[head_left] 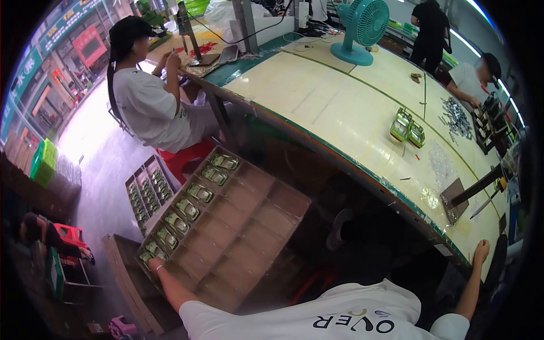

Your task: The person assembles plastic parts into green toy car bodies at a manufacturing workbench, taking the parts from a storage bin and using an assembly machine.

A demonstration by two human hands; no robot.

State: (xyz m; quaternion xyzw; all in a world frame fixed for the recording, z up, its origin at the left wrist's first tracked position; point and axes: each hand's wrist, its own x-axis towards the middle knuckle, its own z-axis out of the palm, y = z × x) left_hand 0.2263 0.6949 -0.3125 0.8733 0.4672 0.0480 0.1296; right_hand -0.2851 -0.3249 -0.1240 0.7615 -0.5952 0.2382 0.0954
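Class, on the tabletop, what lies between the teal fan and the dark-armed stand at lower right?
In the head view, two green toy-car shells lie between the fan and stand, with clear pieces scattered nearer the stand.

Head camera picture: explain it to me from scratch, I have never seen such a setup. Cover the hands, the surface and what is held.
There is no machine arm here, just a person with bare hands. A wide fisheye camera on the head looks down, so straight edges bend.

The left hand reaches the near-left corner of a divided tray, at the end of a line of green car-shaped pieces; whether its grip holds one is unclear. The right hand rests at the edge of the pale table; I can't tell whether it holds anything.

On the table are a teal fan, two more green pieces and a heap of grey parts. A co-worker sits at the left.
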